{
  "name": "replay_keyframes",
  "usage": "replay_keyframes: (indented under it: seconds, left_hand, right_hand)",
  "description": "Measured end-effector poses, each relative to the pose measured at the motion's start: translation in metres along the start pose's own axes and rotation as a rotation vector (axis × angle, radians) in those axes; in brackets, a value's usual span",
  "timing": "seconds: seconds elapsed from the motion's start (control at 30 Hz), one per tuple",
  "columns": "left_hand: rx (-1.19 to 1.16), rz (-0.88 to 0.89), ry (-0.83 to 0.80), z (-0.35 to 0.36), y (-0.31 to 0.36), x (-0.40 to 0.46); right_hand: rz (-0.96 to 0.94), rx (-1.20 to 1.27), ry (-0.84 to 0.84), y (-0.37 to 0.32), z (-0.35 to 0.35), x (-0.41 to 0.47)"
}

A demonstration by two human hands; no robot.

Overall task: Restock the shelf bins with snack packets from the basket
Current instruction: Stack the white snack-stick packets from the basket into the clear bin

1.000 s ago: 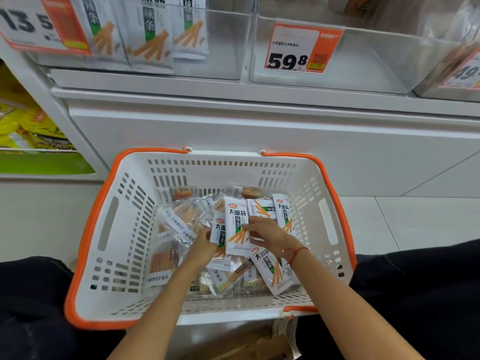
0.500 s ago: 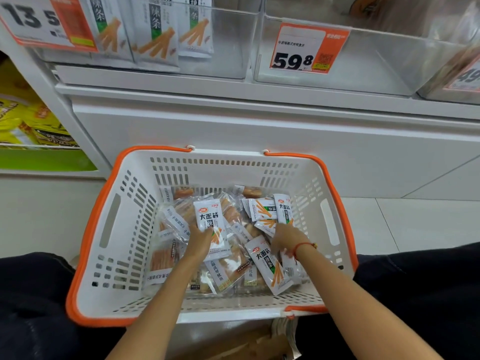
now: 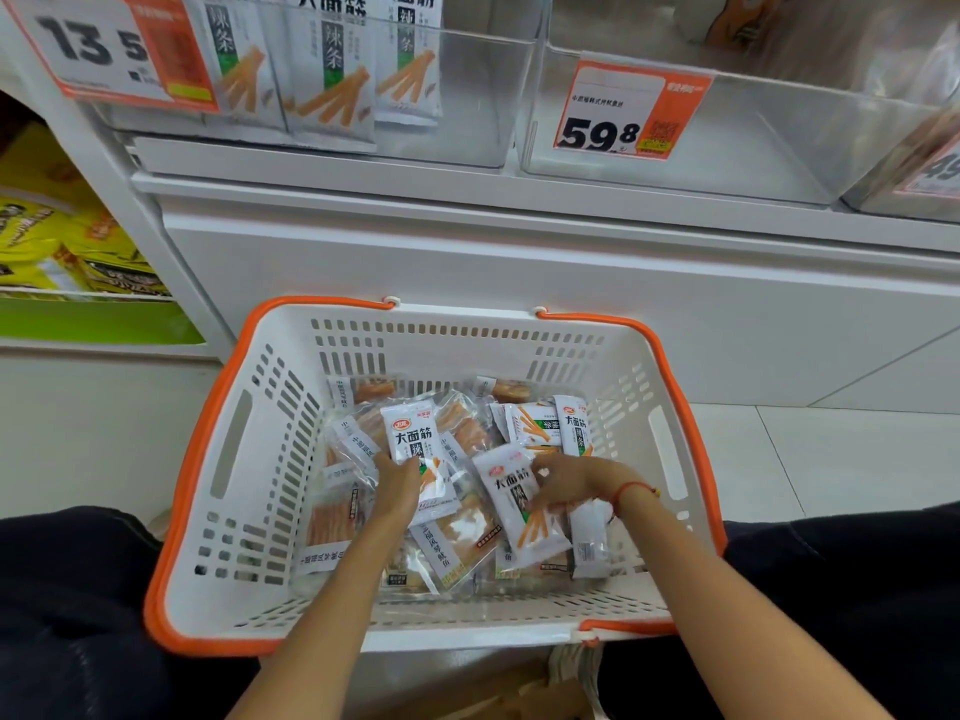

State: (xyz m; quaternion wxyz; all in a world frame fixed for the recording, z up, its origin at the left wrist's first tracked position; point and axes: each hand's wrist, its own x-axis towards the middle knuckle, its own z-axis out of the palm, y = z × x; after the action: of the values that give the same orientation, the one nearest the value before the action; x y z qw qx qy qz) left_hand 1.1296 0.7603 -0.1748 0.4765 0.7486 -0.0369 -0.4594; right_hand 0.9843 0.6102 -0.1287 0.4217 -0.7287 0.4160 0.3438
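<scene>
Both hands have parted since a second ago: then they met on one white packet at the middle of the basket [image 3: 218, 439]; now the left hand [image 3: 397, 483] holds that packet [image 3: 415, 449] alone, and the right hand [image 3: 566, 485] has dropped onto a second packet [image 3: 519, 506] just beside it. The left fingers are curled round the lower part of their packet, which stands nearly upright, its long axis running away from the person toward the shelf. The right fingers look bent and spread over the upper edge of the second packet, touching it; whether they have pinched it I cannot tell — that hand is blurred.

That second packet lies flat on the heap, its long axis slanting from the far left to the near right, and its near half pokes out below and left of the right palm. More white packets [image 3: 571, 428] stand against the far right corner, just beyond the right fingers, while clear packs [image 3: 457, 548] of orange snacks lie under and between the two hands.

Judging by the matching packets [image 3: 332, 70] already standing in it, the left bin [image 3: 467, 142] above is where these go. It lies up and to the left of both hands, nearer the left one, and the shelf edge [image 3: 467, 194] juts between basket and bin. The middle bin [image 3: 701, 163], tagged 59.8, shows no stock in its front part.
</scene>
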Motion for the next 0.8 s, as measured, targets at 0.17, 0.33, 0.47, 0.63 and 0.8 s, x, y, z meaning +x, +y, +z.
replay_keyframes:
  seconds: [0.17, 0.33, 0.47, 0.63, 0.8]
  left_hand:
    - [-0.008, -0.02, -0.012, 0.0, 0.0, 0.006]
    - [-0.052, 0.06, -0.064, 0.01, 0.008, -0.004]
    - [-0.115, 0.048, -0.07, 0.012, 0.012, -0.003]
    - [-0.128, 0.01, -0.146, 0.015, 0.011, 0.0]
    - [-0.146, 0.099, -0.141, 0.014, 0.037, -0.016]
  right_hand:
    - [-0.243, 0.437, -0.029, -0.035, 0.014, -0.004]
    - [-0.351, 0.463, 0.378, -0.058, 0.051, 0.017]
    - [-0.38, 0.473, 0.478, -0.059, 0.059, 0.022]
    - [-0.411, 0.455, 0.391, -0.059, 0.051, 0.025]
    - [-0.459, 0.431, 0.333, -0.071, 0.037, 0.011]
